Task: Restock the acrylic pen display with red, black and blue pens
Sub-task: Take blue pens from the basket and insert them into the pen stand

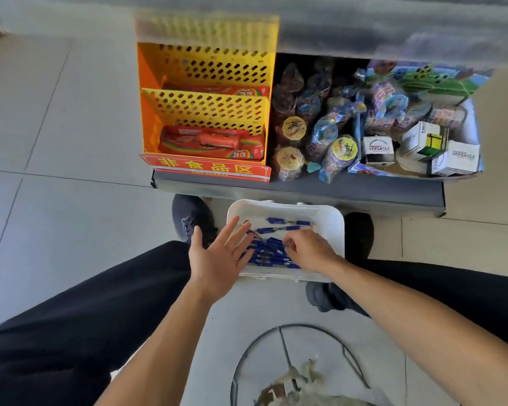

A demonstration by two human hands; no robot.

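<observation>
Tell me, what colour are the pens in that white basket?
The pens in the basket are blue, seen in the head view.

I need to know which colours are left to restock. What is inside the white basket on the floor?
The white basket holds blue pens, some loose, most piled together. No red or black ones show. The left hand and right hand cover part of the pile.

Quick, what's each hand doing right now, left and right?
Left hand: open, fingers spread over the blue pens in the white basket.
Right hand: fingers curled down among the pens; whether it grips any cannot be told.
</observation>
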